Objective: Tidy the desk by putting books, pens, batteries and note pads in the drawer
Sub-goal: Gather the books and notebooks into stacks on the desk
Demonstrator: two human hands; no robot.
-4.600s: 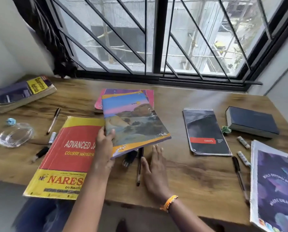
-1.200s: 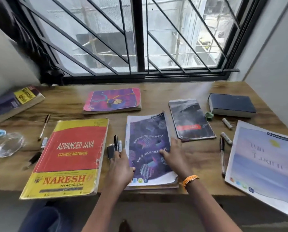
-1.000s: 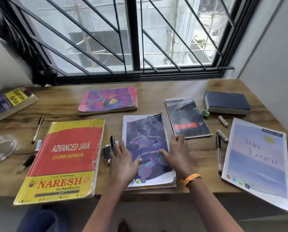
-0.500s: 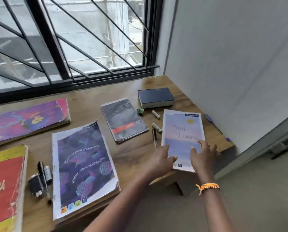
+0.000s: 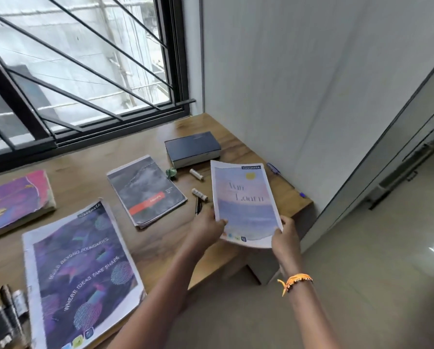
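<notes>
Both my hands hold a pale blue-and-pink notebook [image 5: 244,200] by its near corners, lifted and tilted above the desk's right end. My left hand [image 5: 205,226] grips its near left corner and my right hand [image 5: 285,238] grips the near right corner. A purple notebook [image 5: 82,275] lies at the front left on the wooden desk [image 5: 89,157]. A dark note pad [image 5: 146,191] and a navy book [image 5: 193,148] lie farther back. Two white batteries [image 5: 196,174] [image 5: 199,194] and a black pen [image 5: 198,206] lie beside the lifted notebook. A blue pen [image 5: 284,178] lies by the wall.
A pink-and-purple book [image 5: 14,200] sits at the left edge. Dark pens and small items [image 5: 8,313] lie at the bottom left. A green crumpled scrap [image 5: 171,172] lies by the navy book. A barred window runs behind the desk, a grey wall stands right, with tiled floor below.
My hands left the purple notebook, moved right, took the pale notebook by its near corners and lifted it off the desk. The view has swung to the right.
</notes>
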